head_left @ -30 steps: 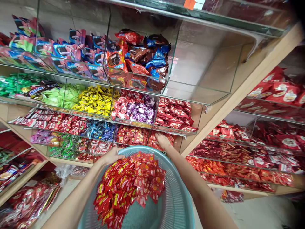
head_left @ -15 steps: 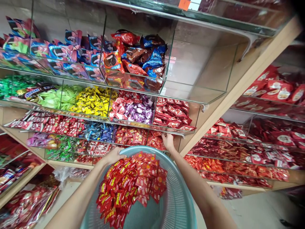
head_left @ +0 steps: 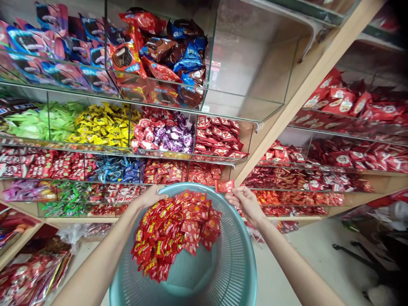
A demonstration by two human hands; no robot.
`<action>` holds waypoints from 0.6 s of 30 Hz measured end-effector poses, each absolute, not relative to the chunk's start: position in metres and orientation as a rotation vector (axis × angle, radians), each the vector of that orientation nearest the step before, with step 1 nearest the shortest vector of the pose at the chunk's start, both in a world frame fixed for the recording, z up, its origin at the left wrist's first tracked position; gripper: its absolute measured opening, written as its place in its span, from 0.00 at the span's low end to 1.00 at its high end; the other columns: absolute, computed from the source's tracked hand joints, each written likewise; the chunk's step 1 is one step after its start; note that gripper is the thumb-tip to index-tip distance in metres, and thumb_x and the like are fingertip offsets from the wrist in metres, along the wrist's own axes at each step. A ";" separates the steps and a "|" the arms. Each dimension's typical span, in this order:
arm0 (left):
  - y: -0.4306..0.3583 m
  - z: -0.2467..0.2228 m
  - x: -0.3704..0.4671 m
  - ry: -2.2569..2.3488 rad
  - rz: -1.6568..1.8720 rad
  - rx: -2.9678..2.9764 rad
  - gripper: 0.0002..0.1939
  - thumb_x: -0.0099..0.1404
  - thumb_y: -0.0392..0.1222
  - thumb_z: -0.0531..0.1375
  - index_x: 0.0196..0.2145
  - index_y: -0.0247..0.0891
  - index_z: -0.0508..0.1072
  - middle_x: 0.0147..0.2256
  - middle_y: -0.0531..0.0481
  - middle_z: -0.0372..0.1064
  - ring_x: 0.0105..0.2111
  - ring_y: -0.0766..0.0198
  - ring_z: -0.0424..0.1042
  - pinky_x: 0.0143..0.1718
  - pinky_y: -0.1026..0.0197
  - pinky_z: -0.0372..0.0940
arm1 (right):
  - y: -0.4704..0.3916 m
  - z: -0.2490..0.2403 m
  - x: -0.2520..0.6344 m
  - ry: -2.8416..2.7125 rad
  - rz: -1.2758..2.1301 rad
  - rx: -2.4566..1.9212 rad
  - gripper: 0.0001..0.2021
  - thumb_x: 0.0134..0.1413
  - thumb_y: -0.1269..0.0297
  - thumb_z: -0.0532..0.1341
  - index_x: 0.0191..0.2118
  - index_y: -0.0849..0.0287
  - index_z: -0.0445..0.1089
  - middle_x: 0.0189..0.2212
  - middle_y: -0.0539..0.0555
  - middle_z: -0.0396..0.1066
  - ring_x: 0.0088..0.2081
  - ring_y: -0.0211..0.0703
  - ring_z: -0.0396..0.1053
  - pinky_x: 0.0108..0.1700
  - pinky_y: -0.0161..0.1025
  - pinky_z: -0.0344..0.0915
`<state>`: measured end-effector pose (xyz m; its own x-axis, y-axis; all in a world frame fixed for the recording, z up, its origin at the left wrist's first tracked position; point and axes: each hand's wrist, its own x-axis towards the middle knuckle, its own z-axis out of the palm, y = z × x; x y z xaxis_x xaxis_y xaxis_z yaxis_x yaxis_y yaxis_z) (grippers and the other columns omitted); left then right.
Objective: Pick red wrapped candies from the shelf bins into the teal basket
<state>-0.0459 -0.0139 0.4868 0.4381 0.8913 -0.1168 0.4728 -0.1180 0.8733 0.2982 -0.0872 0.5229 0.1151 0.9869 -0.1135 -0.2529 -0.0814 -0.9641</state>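
Note:
My left hand (head_left: pixel 154 196) is closed on the left rim of a teal plastic basket (head_left: pixel 236 250), thumb over the edge. Inside the basket lies a heap of small candies: red packets with yellow lettering (head_left: pixel 159 238) on the left and red square packets with round prints (head_left: pixel 194 221) on the right. Past the basket's right rim, my right hand (head_left: pixel 247 203) pinches one red candy packet (head_left: pixel 224 186) by its end. That packet hangs just beyond the rim, in front of the shelf compartment of similar red packets (head_left: pixel 204 173).
Glass shelves with dividers hold yellow candies (head_left: pixel 106 125), purple candies (head_left: pixel 177 134), red packets (head_left: pixel 219 138) and wrapped cakes (head_left: pixel 159 51). A slanting wooden post (head_left: pixel 287 110) parts them from shelves of red packets (head_left: pixel 344 159) on the right. Bagged goods (head_left: pixel 35 276) lie at lower left.
My right hand has come out of the shelf compartment toward me and to the right, with a red packet in its fingers. My left hand keeps its hold; the view has shifted.

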 end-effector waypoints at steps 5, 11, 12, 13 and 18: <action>-0.013 0.486 -0.042 1.179 0.563 1.746 0.16 0.48 0.47 0.58 0.31 0.32 0.70 0.23 0.55 0.62 0.24 0.67 0.59 0.28 0.67 0.55 | -0.137 0.518 0.287 -1.174 1.102 -1.205 0.10 0.47 0.59 0.59 0.28 0.60 0.60 0.40 0.56 0.67 0.41 0.45 0.68 0.45 0.47 0.65; -0.014 0.484 -0.044 1.149 0.582 1.758 0.15 0.48 0.45 0.58 0.32 0.33 0.71 0.25 0.55 0.64 0.25 0.67 0.60 0.30 0.66 0.56 | -0.174 0.517 0.267 -1.800 0.381 -1.316 0.07 0.54 0.66 0.52 0.36 0.59 0.65 0.52 0.60 0.57 0.52 0.45 0.58 0.52 0.48 0.57; -0.014 0.485 -0.045 1.150 0.582 1.760 0.15 0.48 0.45 0.58 0.32 0.33 0.71 0.25 0.55 0.64 0.25 0.67 0.60 0.30 0.66 0.56 | -0.177 0.516 0.266 -1.867 0.325 -1.296 0.08 0.55 0.67 0.51 0.38 0.58 0.65 0.53 0.59 0.56 0.53 0.45 0.56 0.53 0.48 0.56; -0.014 0.485 -0.045 1.155 0.580 1.761 0.15 0.48 0.45 0.58 0.32 0.33 0.71 0.25 0.55 0.64 0.25 0.67 0.60 0.30 0.66 0.56 | -0.180 0.515 0.265 -1.918 0.290 -1.280 0.09 0.55 0.68 0.50 0.39 0.58 0.65 0.54 0.59 0.55 0.54 0.44 0.55 0.54 0.47 0.56; -0.017 0.487 -0.047 1.181 0.566 1.765 0.13 0.47 0.46 0.58 0.29 0.33 0.70 0.22 0.56 0.61 0.23 0.69 0.57 0.26 0.67 0.53 | -0.185 0.508 0.267 -1.999 0.247 -1.289 0.08 0.56 0.69 0.49 0.39 0.57 0.64 0.55 0.58 0.53 0.54 0.44 0.55 0.53 0.46 0.58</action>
<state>-0.0469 -0.0174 0.4872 0.4363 0.8934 -0.1068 0.4763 -0.1286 0.8698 0.2668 -0.1850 0.5081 -0.2283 0.8505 0.4739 0.7097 0.4786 -0.5171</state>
